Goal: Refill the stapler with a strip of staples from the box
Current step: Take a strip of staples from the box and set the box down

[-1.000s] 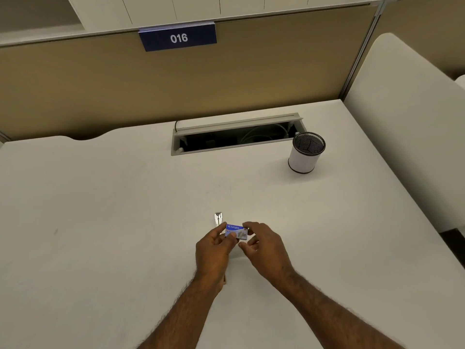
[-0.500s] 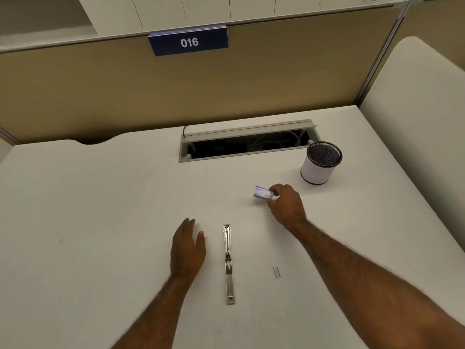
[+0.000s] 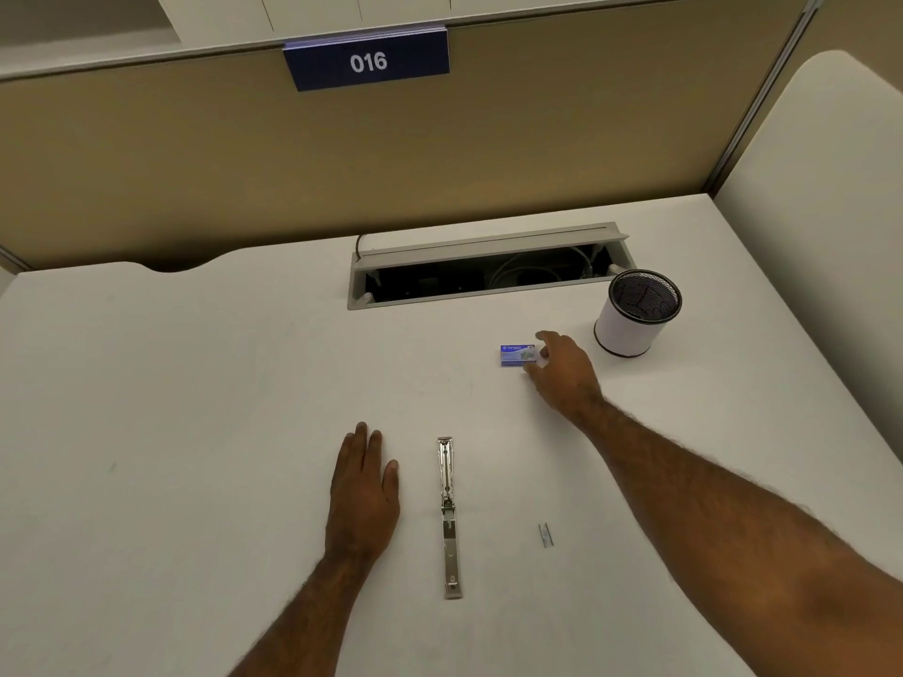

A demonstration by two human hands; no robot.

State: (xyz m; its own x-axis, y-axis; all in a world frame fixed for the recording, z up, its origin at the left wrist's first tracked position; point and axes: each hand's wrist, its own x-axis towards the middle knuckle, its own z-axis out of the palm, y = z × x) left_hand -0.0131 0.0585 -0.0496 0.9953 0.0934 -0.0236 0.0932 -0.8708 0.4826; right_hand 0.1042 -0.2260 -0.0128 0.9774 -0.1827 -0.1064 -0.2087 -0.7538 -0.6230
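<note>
The silver stapler [image 3: 448, 515] lies unfolded flat on the white desk [image 3: 195, 432], pointing away from me. A short strip of staples [image 3: 545, 535] lies loose to its right. The small blue staple box [image 3: 515, 355] rests flat on the desk farther back, near the pen cup. My right hand [image 3: 562, 371] reaches out to it, thumb and forefinger pinching the box's right end. My left hand [image 3: 364, 486] lies palm down just left of the stapler, fingers spread and holding nothing.
A white pen cup with black mesh inside [image 3: 635, 312] stands right of the box. An open cable tray [image 3: 483, 273] is set into the back of the desk. A tan partition with a sign "016" [image 3: 367, 61] rises behind.
Both hands held the box close to me a second ago. The right hand then carried it back and right and set it flat by the cup; the left hand went down beside the stapler.
</note>
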